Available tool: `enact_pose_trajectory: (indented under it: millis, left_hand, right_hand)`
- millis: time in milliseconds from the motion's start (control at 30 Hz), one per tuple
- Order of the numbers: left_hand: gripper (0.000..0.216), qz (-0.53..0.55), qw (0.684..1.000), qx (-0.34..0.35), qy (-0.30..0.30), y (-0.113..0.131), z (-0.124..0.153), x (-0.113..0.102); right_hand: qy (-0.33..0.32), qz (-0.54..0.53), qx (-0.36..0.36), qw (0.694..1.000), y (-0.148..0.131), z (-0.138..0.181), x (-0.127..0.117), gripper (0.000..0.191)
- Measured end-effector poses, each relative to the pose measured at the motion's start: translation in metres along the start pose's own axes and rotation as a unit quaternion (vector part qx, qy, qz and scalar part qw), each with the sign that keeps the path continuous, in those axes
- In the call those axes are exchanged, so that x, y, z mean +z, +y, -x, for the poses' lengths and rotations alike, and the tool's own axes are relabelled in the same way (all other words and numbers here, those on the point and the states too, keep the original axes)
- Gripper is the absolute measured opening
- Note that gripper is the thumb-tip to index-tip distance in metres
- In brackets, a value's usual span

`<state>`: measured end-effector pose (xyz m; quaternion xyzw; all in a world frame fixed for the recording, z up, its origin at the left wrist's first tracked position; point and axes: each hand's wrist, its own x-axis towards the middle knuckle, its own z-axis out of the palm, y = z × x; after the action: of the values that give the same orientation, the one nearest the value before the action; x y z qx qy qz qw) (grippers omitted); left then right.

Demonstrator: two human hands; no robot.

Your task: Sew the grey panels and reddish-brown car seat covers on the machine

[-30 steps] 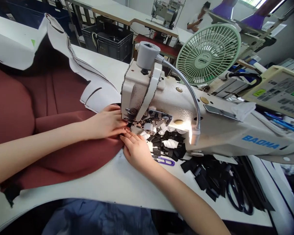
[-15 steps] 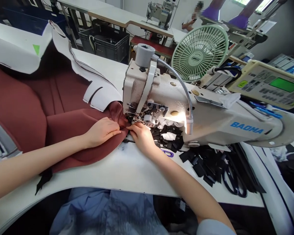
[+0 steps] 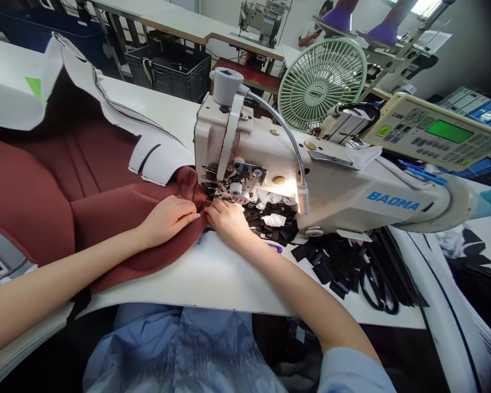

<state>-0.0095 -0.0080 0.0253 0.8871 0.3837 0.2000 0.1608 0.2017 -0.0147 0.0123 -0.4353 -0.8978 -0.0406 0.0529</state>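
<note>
A cream sewing machine [image 3: 311,180] stands on a white table [image 3: 213,278]. Dark red fabric [image 3: 106,207] spreads from the left up to the needle area [image 3: 213,191]. My left hand [image 3: 167,218] lies on the fabric, its fingers pinching the edge just left of the presser foot. My right hand [image 3: 229,221] is curled on the same edge, right in front of the needle. A fold of fabric rises behind the foot.
Black and white fabric pieces [image 3: 278,224] lie under the machine arm, with black scissors [image 3: 376,289] to the right. A green fan [image 3: 321,82], a control panel [image 3: 433,136], a lamp on a gooseneck [image 3: 303,199] and white pattern pieces [image 3: 155,153] surround the machine. A person sits far behind.
My right hand moved up from beside the purple snips to the needle. The fabric edge bunched up behind the presser foot. Both hands now pinch the edge.
</note>
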Motion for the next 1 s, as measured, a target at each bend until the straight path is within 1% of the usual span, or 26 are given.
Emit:
enact_pose_trajectory:
  millis: [100,167,267,333,367,433,500,567,600,667,767,833,900,933,1000]
  left_hand:
    - [0.046,0.006,0.999,-0.022,-0.037,-0.006,-0.009,-0.006]
    - [0.042,0.000,0.998,-0.030,-0.055,-0.011,-0.019,-0.009]
    - [0.033,-0.053,0.992,-0.003,-0.113,-0.015,-0.033,-0.007]
    - [0.028,-0.104,0.985,0.006,-0.136,-0.014,-0.035,-0.003]
    - [0.027,-0.129,0.983,0.012,-0.133,-0.013,-0.033,0.000]
    - [0.028,-0.169,0.980,0.032,-0.103,-0.011,-0.026,0.006]
    - [0.031,-0.183,0.981,0.047,-0.052,-0.009,-0.015,0.013]
    - [0.035,-0.182,0.983,0.038,0.001,-0.007,-0.007,0.018]
    - [0.037,-0.182,0.983,0.028,0.018,-0.007,-0.004,0.020]
    - [0.041,-0.184,0.983,0.010,0.027,-0.006,-0.002,0.020]
    - [0.039,-0.174,0.985,-0.009,-0.006,-0.006,-0.009,0.014]
    - [0.034,-0.168,0.985,-0.026,-0.033,-0.005,-0.016,0.009]
    - [0.028,-0.172,0.983,-0.044,-0.050,-0.004,-0.023,0.005]
    - [0.025,-0.174,0.982,-0.049,-0.054,-0.002,-0.025,0.004]
    - [0.021,-0.178,0.982,-0.047,-0.049,0.001,-0.025,0.004]
  right_hand:
    - [0.017,0.024,-0.023,0.999,-0.003,0.000,0.003,0.020]
    - [0.020,0.043,-0.031,0.998,-0.007,0.000,0.002,0.023]
    - [0.006,0.053,-0.017,0.998,-0.014,0.002,-0.001,0.029]
    - [-0.018,0.057,0.000,0.998,-0.019,0.007,-0.002,0.033]
    - [-0.031,0.060,0.005,0.998,-0.021,0.010,-0.002,0.034]
    - [-0.048,0.066,0.000,0.997,-0.025,0.019,-0.002,0.035]
    - [-0.051,0.069,-0.013,0.996,-0.028,0.028,-0.003,0.034]
    - [-0.054,0.069,-0.014,0.996,-0.031,0.033,-0.004,0.034]
    - [-0.057,0.068,-0.008,0.996,-0.032,0.034,-0.005,0.034]
    - [-0.068,0.062,0.007,0.996,-0.035,0.034,-0.008,0.034]
    - [-0.083,0.043,0.029,0.995,-0.037,0.035,-0.018,0.034]
    - [-0.074,0.011,0.043,0.996,-0.033,0.049,-0.031,0.032]
    - [-0.050,-0.018,0.081,0.995,-0.026,0.075,-0.048,0.028]
    - [-0.034,-0.016,0.119,0.992,-0.020,0.093,-0.057,0.026]
    - [-0.016,0.029,0.215,0.976,-0.005,0.131,-0.072,0.021]
